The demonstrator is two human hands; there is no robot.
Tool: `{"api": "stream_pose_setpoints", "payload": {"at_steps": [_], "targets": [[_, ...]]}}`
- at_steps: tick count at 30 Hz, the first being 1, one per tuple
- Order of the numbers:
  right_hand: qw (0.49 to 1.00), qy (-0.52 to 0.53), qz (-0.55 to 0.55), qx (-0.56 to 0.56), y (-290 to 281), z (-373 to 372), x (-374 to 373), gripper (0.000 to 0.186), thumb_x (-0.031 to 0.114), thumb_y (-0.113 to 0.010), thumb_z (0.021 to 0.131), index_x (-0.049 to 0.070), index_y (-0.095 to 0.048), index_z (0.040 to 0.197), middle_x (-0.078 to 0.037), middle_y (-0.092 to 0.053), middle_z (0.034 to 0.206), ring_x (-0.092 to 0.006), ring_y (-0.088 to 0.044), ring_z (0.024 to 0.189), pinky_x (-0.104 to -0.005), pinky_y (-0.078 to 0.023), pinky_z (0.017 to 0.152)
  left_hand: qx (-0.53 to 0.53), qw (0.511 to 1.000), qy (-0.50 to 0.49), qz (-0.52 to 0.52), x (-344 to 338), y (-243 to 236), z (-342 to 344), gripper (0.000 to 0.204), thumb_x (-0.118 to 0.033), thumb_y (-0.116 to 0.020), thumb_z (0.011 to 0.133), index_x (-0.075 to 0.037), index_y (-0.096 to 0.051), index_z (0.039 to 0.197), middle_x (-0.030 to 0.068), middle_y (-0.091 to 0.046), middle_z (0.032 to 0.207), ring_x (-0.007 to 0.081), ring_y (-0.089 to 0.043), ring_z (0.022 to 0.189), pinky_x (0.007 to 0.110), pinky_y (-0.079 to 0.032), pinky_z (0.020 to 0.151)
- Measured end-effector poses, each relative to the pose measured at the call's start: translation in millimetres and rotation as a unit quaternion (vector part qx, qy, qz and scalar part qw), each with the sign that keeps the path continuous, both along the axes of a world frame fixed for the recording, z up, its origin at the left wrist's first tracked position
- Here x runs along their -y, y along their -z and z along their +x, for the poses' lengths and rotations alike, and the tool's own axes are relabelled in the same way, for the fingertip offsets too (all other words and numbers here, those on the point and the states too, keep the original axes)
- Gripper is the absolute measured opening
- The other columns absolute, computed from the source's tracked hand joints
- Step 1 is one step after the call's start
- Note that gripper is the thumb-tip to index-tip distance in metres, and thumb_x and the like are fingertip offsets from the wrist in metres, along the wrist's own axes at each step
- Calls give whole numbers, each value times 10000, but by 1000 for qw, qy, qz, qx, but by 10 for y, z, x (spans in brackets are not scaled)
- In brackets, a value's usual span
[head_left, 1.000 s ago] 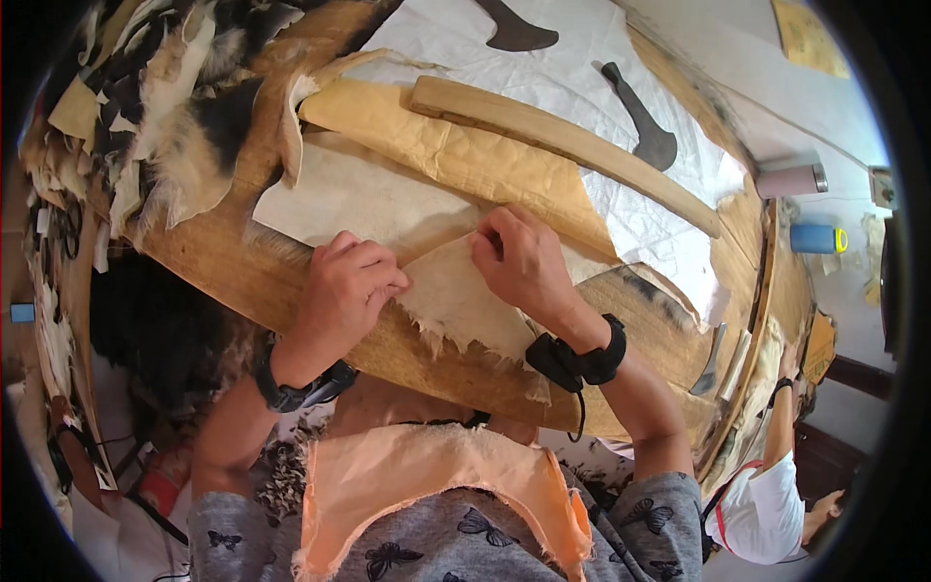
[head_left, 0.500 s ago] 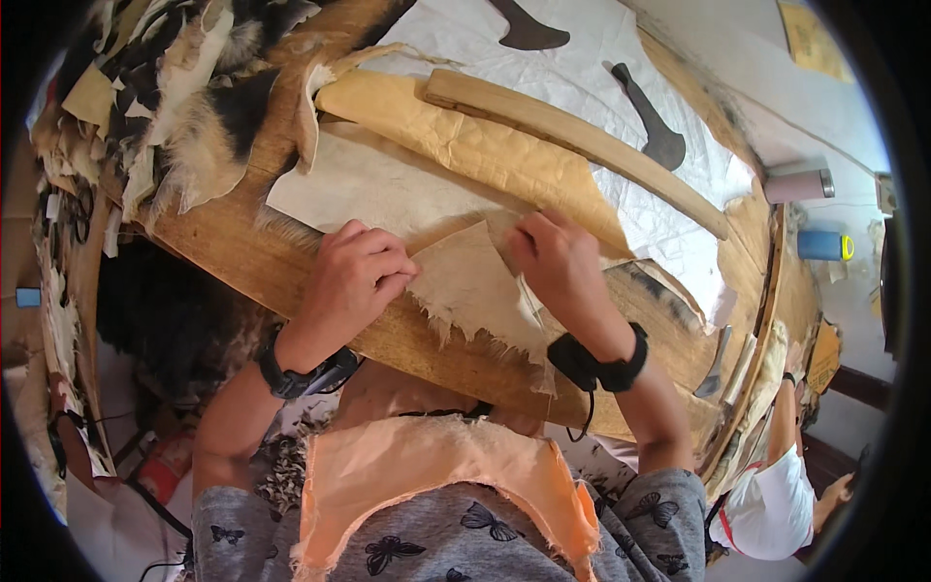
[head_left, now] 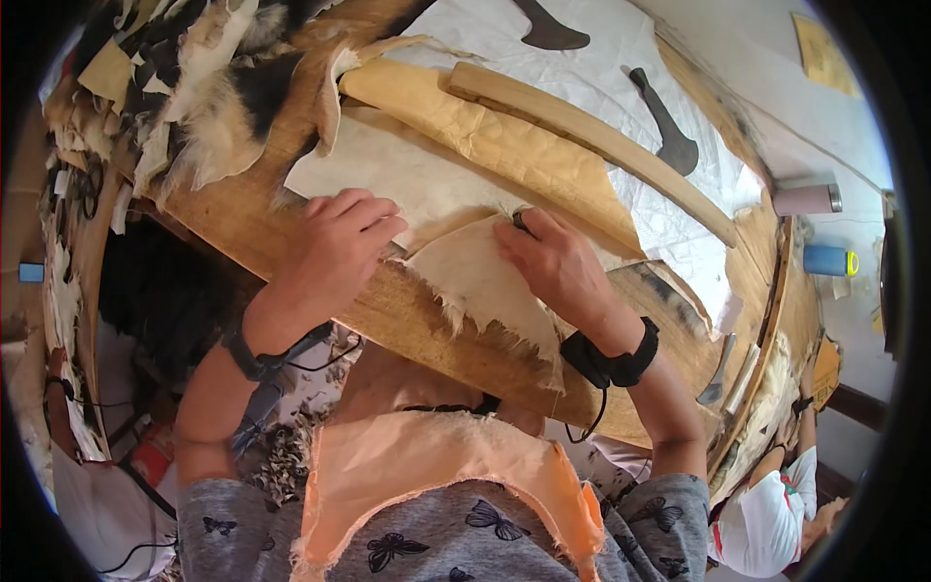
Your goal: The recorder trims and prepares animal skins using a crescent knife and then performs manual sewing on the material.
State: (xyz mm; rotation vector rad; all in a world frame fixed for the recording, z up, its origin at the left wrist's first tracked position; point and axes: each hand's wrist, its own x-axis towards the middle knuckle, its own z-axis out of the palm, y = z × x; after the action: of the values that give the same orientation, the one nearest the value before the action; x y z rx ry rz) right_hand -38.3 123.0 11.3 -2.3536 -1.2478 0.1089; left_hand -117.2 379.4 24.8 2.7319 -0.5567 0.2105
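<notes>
A pale hide [head_left: 369, 155] with hair along its edges lies across the wooden table, its near part folded over into a ragged-edged flap [head_left: 475, 267]. At the left end of the fold is my left hand [head_left: 344, 242]. Its fingers are bent and close together over the hide's edge, and whatever lies under the fingertips is hidden. My right hand [head_left: 553, 252] is closed at the upper edge of the flap. A small dark object [head_left: 525, 221] shows between its fingers, too little of it visible to name. Short hair tufts stick up beside that hand.
Beyond the hide lie a yellowish sheet [head_left: 485, 116], a curved wooden beam [head_left: 582, 136], white sheeting [head_left: 601, 58] and two dark flared blades [head_left: 676, 150] [head_left: 558, 37]. Furry hide scraps [head_left: 223, 116] heap at far left. A small blade [head_left: 716, 373] lies at right; another person [head_left: 771, 514] is beyond.
My left hand has shifted slightly left and up, away from the flap. The right hand has turned, bringing the small dark object into sight. The view has shifted a little.
</notes>
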Motion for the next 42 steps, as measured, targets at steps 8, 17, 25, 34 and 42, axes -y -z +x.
{"api": "stream_pose_setpoints", "payload": {"at_steps": [8,17,25,34,42], "targets": [[999,-2,15,33,-97,-16,-26,159,98,-552,812,11,-565,945,-113,-493,832,-287,-547,797,-374,-476,694,-15,994,66,90,15,-7,40,294,-28,-563,686,-10,-561,979,86,-556,920,244,-552,909,352,-467,777],[997,-53,-21,61,18,18,-10,239,77,-546,780,1,-569,1005,-95,-503,855,-258,-537,820,-350,-481,699,19,998,53,40,-48,72,176,174,-29,-590,701,-13,-600,874,89,-575,741,236,-582,705,323,-498,606],[995,-65,-14,76,48,33,-1,280,79,-583,764,-2,-580,1032,-88,-494,849,-245,-523,799,-339,-470,692,-119,958,-154,-213,-66,48,267,235,-9,-582,741,-9,-660,962,132,-658,814,235,-624,671,275,-503,628],[997,-40,-10,67,55,-2,-11,264,82,-549,780,-15,-578,1024,-108,-504,870,-264,-521,823,-346,-471,710,26,999,22,5,39,35,6,314,-14,-616,683,-174,-685,944,40,-529,800,209,-548,790,314,-477,626],[998,-6,-11,57,60,-27,-28,253,112,-583,802,5,-587,1032,-114,-516,851,-277,-529,810,-355,-473,706,-14,978,-125,-168,334,118,-42,248,-81,-659,720,-85,-670,968,60,-543,860,227,-529,821,333,-458,720]]}}
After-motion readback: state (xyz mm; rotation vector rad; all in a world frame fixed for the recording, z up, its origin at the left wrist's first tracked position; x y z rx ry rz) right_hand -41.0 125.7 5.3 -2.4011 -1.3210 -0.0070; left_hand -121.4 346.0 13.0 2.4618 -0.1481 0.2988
